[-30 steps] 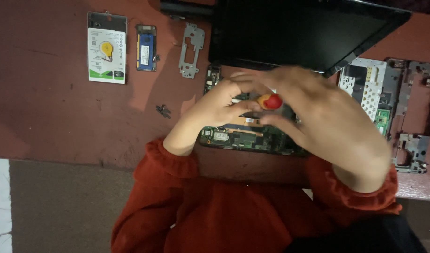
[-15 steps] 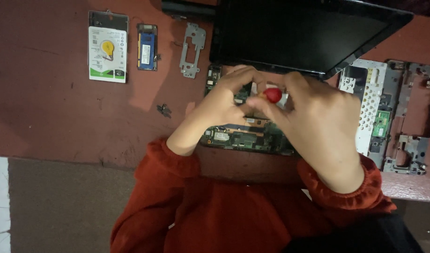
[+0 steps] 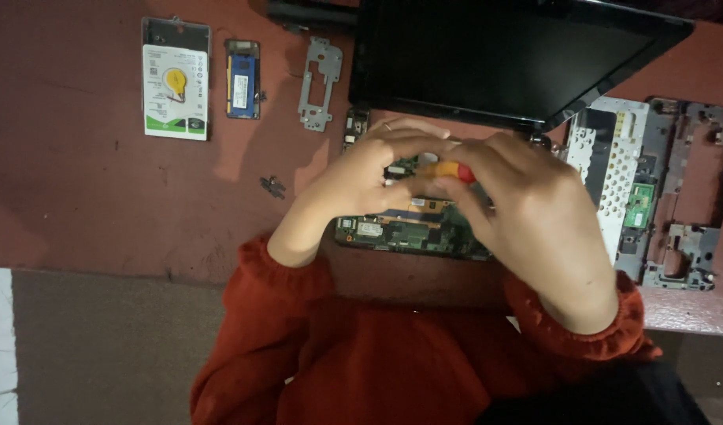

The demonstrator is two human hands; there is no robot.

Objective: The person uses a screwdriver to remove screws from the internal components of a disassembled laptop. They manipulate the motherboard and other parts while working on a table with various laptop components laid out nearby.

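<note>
Head view: a screwdriver [image 3: 450, 171] with a red and yellow handle is seen between the two hands, over the green board [image 3: 409, 228] of an opened laptop [image 3: 424, 220]. Its handle is pinched by the thumb and fingers of the right hand [image 3: 535, 220], which is curled closed around it; the shaft and tip are hidden, so it cannot be told where they touch. The left hand [image 3: 361, 177] is brought in from the other side, its fingers bent and laid against the handle's near end and the board, with the fingertips of both hands almost meeting. Both wrists are angled inward, and red sleeves [image 3: 283, 275] are gathered at the forearms. The black screen [image 3: 503, 55] is tilted up just behind the hands. On the reddish table [image 3: 101, 205], well to the left, a hard drive [image 3: 176, 79], a blue memory stick [image 3: 242, 79] and a grey metal bracket [image 3: 319, 83] are laid in a row. A removed grey frame [image 3: 661, 189] lies to the right.
</note>
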